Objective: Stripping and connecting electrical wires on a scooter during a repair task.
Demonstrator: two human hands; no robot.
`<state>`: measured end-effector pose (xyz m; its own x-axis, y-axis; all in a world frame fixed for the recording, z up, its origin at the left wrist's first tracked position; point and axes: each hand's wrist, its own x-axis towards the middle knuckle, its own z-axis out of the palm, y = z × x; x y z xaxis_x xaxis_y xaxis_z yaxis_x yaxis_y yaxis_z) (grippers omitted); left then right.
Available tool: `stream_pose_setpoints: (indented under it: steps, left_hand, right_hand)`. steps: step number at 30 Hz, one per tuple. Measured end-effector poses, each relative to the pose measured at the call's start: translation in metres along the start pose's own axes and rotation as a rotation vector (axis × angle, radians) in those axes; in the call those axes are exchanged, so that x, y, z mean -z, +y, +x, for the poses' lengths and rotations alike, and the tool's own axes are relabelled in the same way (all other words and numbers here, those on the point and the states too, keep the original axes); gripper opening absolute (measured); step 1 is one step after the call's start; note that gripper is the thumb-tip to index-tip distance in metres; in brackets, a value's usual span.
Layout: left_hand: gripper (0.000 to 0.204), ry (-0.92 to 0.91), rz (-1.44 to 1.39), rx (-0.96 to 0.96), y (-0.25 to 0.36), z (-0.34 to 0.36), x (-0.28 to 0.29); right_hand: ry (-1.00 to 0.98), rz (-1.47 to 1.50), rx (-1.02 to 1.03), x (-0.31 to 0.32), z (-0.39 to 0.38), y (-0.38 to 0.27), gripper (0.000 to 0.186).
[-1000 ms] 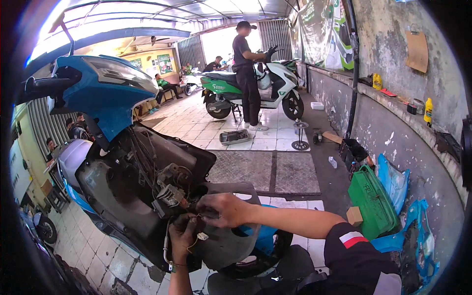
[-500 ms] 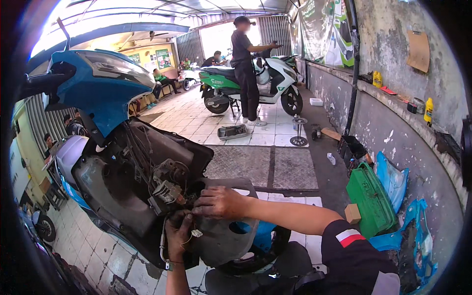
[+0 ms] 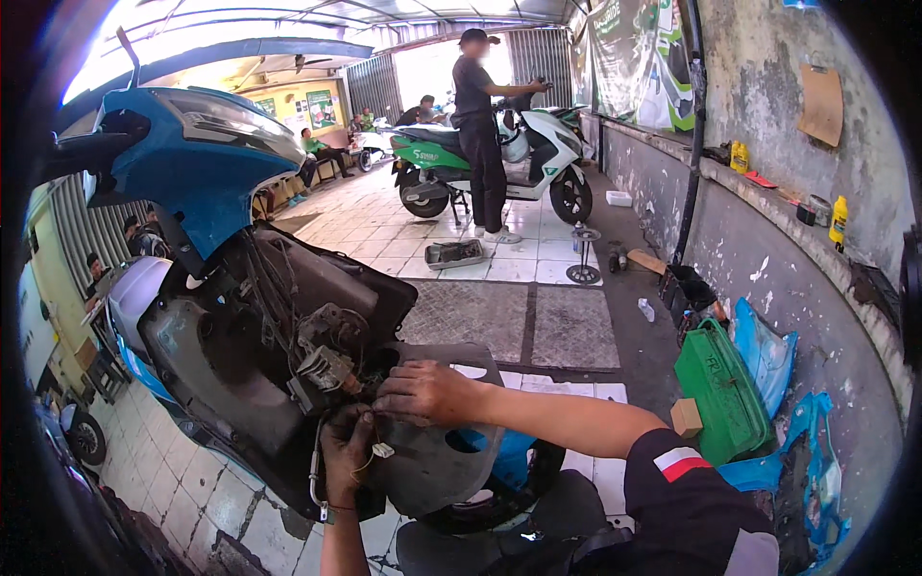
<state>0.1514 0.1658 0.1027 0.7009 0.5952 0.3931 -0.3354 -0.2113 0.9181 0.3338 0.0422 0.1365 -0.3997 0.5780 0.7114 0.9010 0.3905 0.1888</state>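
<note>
Low at the stripped front of a blue scooter (image 3: 206,211), my two hands meet. My left hand (image 3: 346,449), palm side partly up, pinches at thin wiring, and a small white connector (image 3: 382,450) on a thin wire hangs beside its fingers. My right hand (image 3: 423,392) comes in from the right with its fingers curled closed against the left fingertips; what it grips is hidden. Just above the hands sits a metal part with a bracket (image 3: 322,368), among dark cables (image 3: 279,298). Under my right forearm is a dark plastic fender (image 3: 437,475).
A green metal toolbox (image 3: 725,389), a small cardboard box (image 3: 686,419) and blue body panels (image 3: 818,461) lie along the right wall. Bottles (image 3: 837,221) stand on the ledge. Farther off, a person (image 3: 473,134) stands by a green and white scooter (image 3: 432,165). A grey tray (image 3: 455,253) rests on the tiles.
Both hands stay together at the wiring, with only small shifts of the fingers. The white connector hangs slightly higher in view.
</note>
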Motion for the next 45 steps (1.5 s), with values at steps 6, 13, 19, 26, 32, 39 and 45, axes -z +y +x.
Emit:
stream_pose_setpoints:
  steps: [6, 13, 19, 26, 32, 39, 45]
  left_hand:
    - [0.009, -0.003, 0.003, 0.013, 0.005, -0.001, -0.002]
    - [0.009, -0.040, -0.044, 0.033, -0.005, 0.002, 0.003]
    - [0.010, -0.071, -0.035, 0.025, 0.011, -0.001, -0.004]
    - [0.011, -0.040, 0.007, 0.027, 0.003, 0.000, 0.000]
    - [0.010, -0.029, -0.096, 0.033, -0.003, -0.001, 0.002]
    - [0.011, -0.057, -0.125, 0.061, 0.002, 0.001, 0.000]
    - [0.011, -0.083, -0.174, 0.040, 0.005, 0.000, 0.000]
  right_hand:
    - [0.009, 0.018, -0.002, -0.002, -0.001, 0.001, 0.028]
    - [0.029, 0.029, 0.000, -0.004, -0.001, 0.003, 0.025]
    - [-0.002, 0.026, -0.094, 0.000, 0.002, -0.004, 0.023]
    - [-0.069, 0.665, -0.781, 0.006, 0.017, -0.022, 0.028]
    - [-0.148, 0.570, -0.707, 0.024, 0.026, -0.028, 0.025]
    - [0.095, 0.050, -0.012, 0.001, 0.004, -0.009, 0.031]
    - [0.065, -0.019, 0.079, 0.001, 0.002, -0.001, 0.037]
